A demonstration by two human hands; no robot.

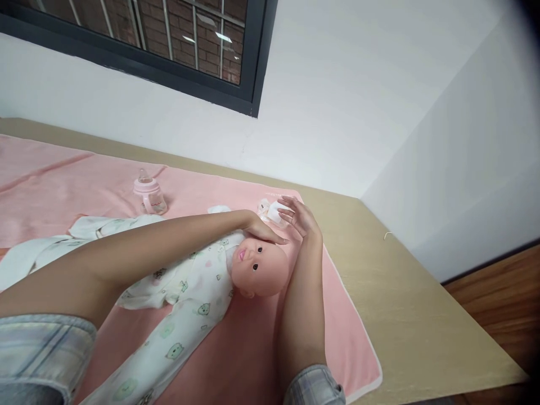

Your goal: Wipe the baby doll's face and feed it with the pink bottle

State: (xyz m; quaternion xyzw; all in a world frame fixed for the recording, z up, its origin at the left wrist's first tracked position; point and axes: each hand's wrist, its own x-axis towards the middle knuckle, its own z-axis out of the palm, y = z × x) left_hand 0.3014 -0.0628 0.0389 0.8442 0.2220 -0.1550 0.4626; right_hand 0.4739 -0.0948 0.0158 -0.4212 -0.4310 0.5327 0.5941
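Note:
A baby doll [264, 267] lies on its back on a pink blanket [253, 337], its head toward the right. It wears a white outfit [202, 309] printed with small green animal faces. My left arm reaches across the doll's body, and my left hand [262, 228] rests along the far side of its head, fingers stretched out. Just beyond the head, my right hand [298, 216] is raised with its fingers apart and nothing visibly in them. Behind those fingers is a small white item with a clear, plastic-looking part [274, 211], partly hidden, its kind unclear.
A pink-topped baby bottle [149, 194] with a handle stands on the blanket at the back left. The beige tabletop [379, 292] extends to the right. A white wall [329, 101] with a dark-framed window [253, 62] rises behind. Wooden panelling [498, 298] shows at far right.

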